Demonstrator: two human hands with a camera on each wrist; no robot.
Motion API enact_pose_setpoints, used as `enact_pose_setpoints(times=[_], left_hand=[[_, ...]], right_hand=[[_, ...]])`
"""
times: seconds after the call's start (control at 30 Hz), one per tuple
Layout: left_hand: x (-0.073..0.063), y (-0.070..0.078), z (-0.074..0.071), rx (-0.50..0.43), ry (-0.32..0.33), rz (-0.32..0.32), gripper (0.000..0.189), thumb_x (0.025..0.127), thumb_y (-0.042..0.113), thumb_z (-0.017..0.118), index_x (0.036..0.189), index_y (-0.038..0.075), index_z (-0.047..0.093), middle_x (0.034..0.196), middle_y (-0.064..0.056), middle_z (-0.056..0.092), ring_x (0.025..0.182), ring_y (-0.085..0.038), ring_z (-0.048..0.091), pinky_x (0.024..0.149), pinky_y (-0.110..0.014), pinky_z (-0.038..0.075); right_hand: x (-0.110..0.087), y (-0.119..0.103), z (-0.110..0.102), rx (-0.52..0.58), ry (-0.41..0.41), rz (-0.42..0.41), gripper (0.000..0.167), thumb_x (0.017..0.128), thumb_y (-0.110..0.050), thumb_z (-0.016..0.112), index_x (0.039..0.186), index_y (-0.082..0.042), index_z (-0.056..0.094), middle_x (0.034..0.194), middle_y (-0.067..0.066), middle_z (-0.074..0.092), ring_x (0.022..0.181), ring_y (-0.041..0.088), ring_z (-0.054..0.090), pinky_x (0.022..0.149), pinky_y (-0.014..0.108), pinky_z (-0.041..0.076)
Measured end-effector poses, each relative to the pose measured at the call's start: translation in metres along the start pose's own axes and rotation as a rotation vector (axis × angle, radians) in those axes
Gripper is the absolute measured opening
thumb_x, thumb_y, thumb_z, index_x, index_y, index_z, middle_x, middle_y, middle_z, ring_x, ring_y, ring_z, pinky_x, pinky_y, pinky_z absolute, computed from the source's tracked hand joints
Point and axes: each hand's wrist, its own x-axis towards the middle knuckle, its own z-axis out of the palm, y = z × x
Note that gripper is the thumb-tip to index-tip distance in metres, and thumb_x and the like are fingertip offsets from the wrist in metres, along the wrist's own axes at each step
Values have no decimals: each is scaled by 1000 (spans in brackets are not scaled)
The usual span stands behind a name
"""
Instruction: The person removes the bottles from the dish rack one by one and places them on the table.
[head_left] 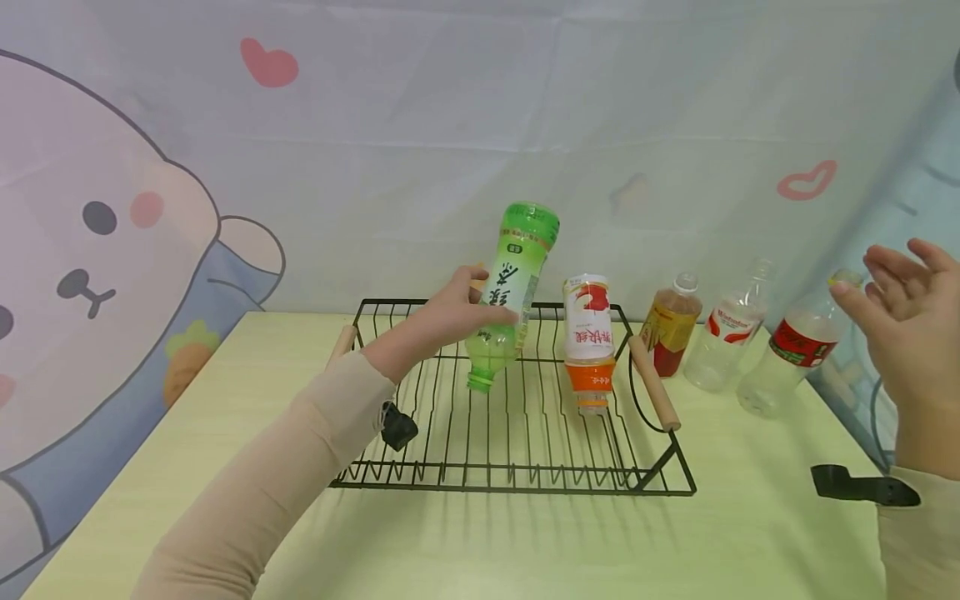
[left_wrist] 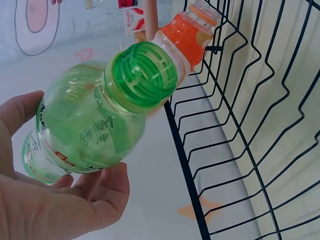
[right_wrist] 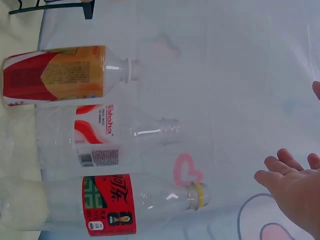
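Observation:
My left hand (head_left: pixel 465 312) grips a green plastic bottle (head_left: pixel 517 258) by its middle, neck down and tilted, over the black wire rack (head_left: pixel 513 489). In the left wrist view its uncapped green mouth (left_wrist: pixel 145 75) faces the camera. Beside it, a white and orange bottle (head_left: pixel 588 333) stands upside down in the rack's right part. My right hand (head_left: pixel 918 325) is raised at the right with fingers loosely spread, holding nothing. Nearest to it is a clear bottle with a red label (head_left: pixel 802 343); in the right wrist view that bottle (right_wrist: pixel 107 205) is apart from the hand.
Right of the rack's wooden handle (head_left: pixel 655 383) stand an orange and red labelled bottle (head_left: pixel 671 325) and a clear bottle with a white and red label (head_left: pixel 727 333). Behind the pale table (head_left: pixel 480 550) hangs a printed cloth (head_left: pixel 450 125).

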Motion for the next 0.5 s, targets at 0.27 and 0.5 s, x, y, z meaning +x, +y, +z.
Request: enact_pose_setpoints(times=[0.27,0.5], left_hand=[[-12,2,0,31,1,15,81,85,25,73,148,13,22,121,-10,48,109,-27,54,96,-46,45],[-24,0,6,36,-76,57,73,85,18,73,142,11,28,118,-14,50,103,-28,60,88,-40,51]], right_hand=[[-14,-17,13,392,-168,-143,70,89,10,58,144,-19,24,132,-6,45,136,12,34,113,16,19],[-23,-30,23,540,-320,-241,68,87,21,51,142,-13,29,132,1,48,130,12,42,112,19,23]])
